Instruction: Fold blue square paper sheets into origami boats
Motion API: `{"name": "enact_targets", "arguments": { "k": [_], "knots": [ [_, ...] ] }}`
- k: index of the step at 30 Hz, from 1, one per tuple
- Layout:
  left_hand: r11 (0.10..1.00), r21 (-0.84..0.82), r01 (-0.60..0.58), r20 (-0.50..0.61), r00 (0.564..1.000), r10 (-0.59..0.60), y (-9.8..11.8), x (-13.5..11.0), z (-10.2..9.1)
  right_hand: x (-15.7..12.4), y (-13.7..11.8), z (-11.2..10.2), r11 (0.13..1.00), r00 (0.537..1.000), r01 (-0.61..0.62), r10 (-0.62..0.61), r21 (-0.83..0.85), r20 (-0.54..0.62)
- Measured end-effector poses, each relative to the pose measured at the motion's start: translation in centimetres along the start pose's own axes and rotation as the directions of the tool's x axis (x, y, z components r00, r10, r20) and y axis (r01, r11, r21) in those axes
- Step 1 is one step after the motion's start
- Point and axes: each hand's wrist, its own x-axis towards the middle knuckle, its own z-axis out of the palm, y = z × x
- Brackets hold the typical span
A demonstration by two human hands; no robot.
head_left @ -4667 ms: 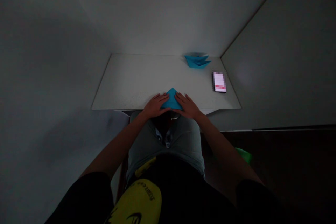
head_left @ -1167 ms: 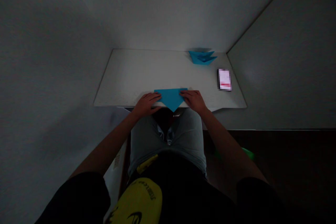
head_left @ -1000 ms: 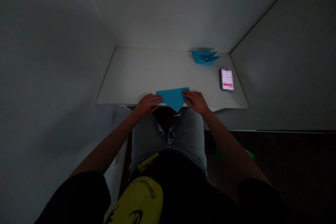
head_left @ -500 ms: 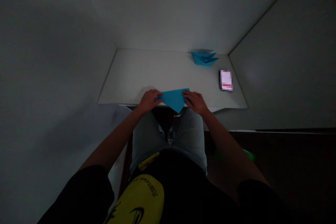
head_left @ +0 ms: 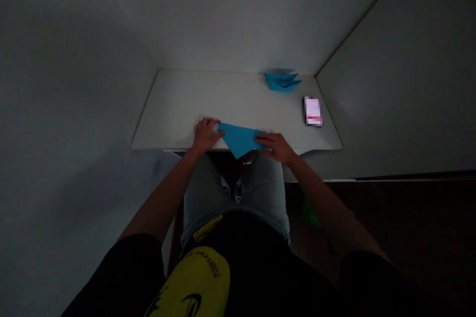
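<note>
A folded sheet of blue paper (head_left: 238, 139) lies at the table's front edge, its long side away from me and one corner pointing down past the edge. At its left corner, my left hand (head_left: 205, 134) grips the paper between thumb and fingertips. My right hand (head_left: 275, 146) holds the right end, fingers over the top and thumb at the lower side, so that end is partly hidden. Farther back on the right stands a blue paper boat (head_left: 282, 82), apart from both hands.
The white table (head_left: 174, 104) meets a wall at the back and a panel (head_left: 390, 94) on the right. A phone (head_left: 313, 111) with a lit, blurred screen lies near its right edge. Below right, something green (head_left: 310, 212) shows dimly on the dark floor.
The blue paper has turned, its left end rising and its lower corner swinging left. My left hand has moved up and left with that end. The whole view has shifted slightly.
</note>
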Motion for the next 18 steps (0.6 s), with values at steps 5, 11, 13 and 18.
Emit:
{"name": "enact_targets", "arguments": {
  "k": [5, 11, 13, 18],
  "knots": [
    [1.000, 0.001, 0.004, 0.012, 1.000, -0.004, 0.1, -0.2, 0.0, 0.7, 0.4, 0.2, 0.996, 0.999, -0.016, 0.019, 0.087, -0.030],
    [1.000, -0.014, -0.001, -0.002, 1.000, 0.001, -0.1, -0.1, 0.0, 2.6, 1.2, 1.3, 0.986, 0.985, -0.109, 0.124, 0.125, -0.123],
    [1.000, -0.022, -0.001, 0.003, 1.000, 0.001, -0.1, 0.0, 0.0, 3.2, 2.0, 1.7, 0.984, 0.973, -0.157, 0.168, 0.084, -0.158],
    [0.996, -0.080, -0.025, 0.032, 0.999, 0.028, 0.0, 0.1, -0.3, 4.6, 4.5, 1.9, 0.987, 0.980, -0.159, 0.162, 0.033, -0.115]
  ]
}}
